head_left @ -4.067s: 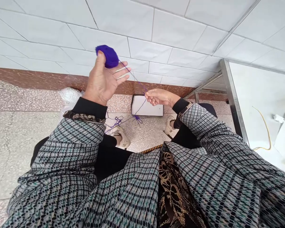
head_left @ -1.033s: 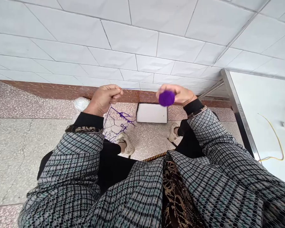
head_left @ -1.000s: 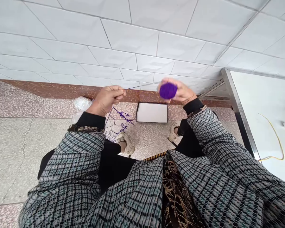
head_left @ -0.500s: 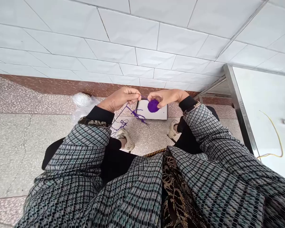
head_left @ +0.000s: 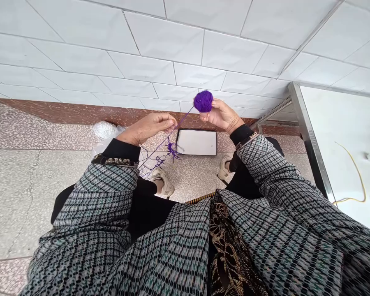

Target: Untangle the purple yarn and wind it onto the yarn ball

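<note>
Yarn ball (head_left: 203, 101) has moved beyond the edge of the tray (head_left: 197, 142).

Over my remote feed, the head camera looks forward and down from just above the patterned jacket (head_left: 163, 246) at six o'clock toward the tiled wall (head_left: 172, 37) at twelve.

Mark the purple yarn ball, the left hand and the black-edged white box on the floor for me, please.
Purple yarn ball (head_left: 203, 101): head view, middle of its wound surface.
Left hand (head_left: 151, 126): head view, back of the hand.
Black-edged white box (head_left: 198, 142): head view, its bare white middle.
</note>
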{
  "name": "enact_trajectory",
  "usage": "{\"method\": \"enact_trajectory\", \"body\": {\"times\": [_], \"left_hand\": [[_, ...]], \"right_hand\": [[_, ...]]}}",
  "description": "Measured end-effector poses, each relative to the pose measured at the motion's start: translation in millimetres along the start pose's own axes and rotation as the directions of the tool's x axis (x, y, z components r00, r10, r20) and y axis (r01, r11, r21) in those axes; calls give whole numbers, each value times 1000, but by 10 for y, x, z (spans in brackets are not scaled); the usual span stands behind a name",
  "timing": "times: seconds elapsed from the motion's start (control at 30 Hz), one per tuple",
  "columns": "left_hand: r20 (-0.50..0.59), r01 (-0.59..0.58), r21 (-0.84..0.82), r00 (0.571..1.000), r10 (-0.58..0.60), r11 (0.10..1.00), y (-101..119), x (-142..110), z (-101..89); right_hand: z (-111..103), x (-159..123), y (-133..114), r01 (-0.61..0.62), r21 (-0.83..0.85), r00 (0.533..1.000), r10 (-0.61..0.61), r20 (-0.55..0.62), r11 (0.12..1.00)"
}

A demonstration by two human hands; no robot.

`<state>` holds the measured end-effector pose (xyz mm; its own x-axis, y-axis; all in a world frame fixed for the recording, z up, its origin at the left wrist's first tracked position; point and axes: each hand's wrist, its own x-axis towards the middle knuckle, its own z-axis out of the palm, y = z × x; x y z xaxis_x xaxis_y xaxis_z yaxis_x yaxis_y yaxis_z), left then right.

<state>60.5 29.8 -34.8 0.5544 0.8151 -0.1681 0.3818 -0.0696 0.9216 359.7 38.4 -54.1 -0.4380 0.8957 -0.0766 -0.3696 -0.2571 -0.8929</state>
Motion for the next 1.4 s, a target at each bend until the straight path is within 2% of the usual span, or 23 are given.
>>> {"method": "enact_trajectory", "body": {"times": [0.13,0.2,0.37,0.47,0.53,0.63,0.77,0.87,0.97,1.07,1.17,1.3,1.4], "left_hand": [[155,35,183,986,-64,982,1,-51,-124],[235,33,209,968,-83,977,7,-59,-110],[295,41,202,950,-101,979,12,-27,1],[309,17,187,948,-75,982,-29,7,17],[291,29,157,954,-75,987,-81,28,5],[241,77,140,964,-110,987,-159,43,-15],[136,200,82,968,-210,976,-184,23,18],[37,179,42,983,-181,983,-169,22,90],[-29,160,110,987,-157,981,-177,60,145],[-6,186,167,982,-188,968,-194,86,127],[40,170,74,984,-173,983,-203,63,62],[-12,136,-7,991,-136,991,-227,59,67],[108,126,-140,988,-111,982,-268,124,171]], "right_hand": [[0,-12,-135,10,-34,962,-19,-274,999],[-21,2,-171,8,-51,933,-26,-358,999],[-224,57,-218,62,-24,902,-67,-426,998],[-335,70,-272,122,3,863,-105,-493,992],[-333,49,-313,141,25,837,-106,-538,990],[-224,-32,-369,123,-8,834,-108,-542,992],[-100,-141,-410,89,-82,872,-117,-474,993],[-123,-148,-389,82,-85,911,-110,-398,993],[-163,-107,-359,66,-113,917,-105,-384,991],[-151,-61,-353,70,-109,905,-109,-411,992],[-103,-16,-372,111,-60,893,-126,-432,992],[-36,45,-417,135,-31,871,-133,-472,990],[-21,79,-451,109,-74,876,-130,-465,991]]}}
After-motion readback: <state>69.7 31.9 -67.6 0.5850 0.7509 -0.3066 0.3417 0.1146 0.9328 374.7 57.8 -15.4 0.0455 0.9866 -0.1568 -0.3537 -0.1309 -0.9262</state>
